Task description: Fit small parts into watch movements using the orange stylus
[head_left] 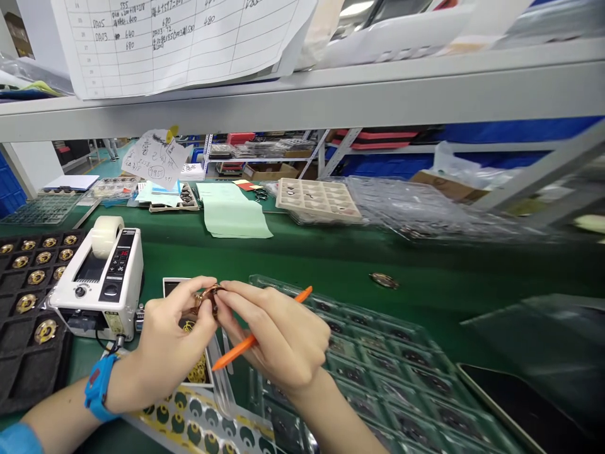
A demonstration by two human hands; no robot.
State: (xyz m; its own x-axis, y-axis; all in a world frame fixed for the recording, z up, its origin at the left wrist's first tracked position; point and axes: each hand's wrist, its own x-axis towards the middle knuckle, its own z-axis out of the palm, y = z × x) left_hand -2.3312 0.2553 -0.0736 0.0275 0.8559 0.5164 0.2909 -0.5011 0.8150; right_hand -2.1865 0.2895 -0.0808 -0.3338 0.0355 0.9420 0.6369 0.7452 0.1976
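Between the fingertips of my left hand (172,337) is a small rose-gold part that looks like a watch case (208,296); fingers cover much of it. My right hand (283,334) pinches the same part from the other side. An orange pointed stick (234,353) is tucked in my right hand, its tips sticking out on both sides. Under my hands, a small white-edged box (208,372) contains yellow ring-shaped pieces. A sheet of round dark and yellow stickers (196,419) lies nearer me. To the right spreads a clear compartment tray (354,375) with dark round parts.
A white tape dispenser (127,271) stands left, beside a black tray (23,353) of gold round parts. One loose metal part (384,280) lies on the green mat (312,258). A phone-like dark slab (515,403) is at right. A grey shelf beam (331,94) crosses above.
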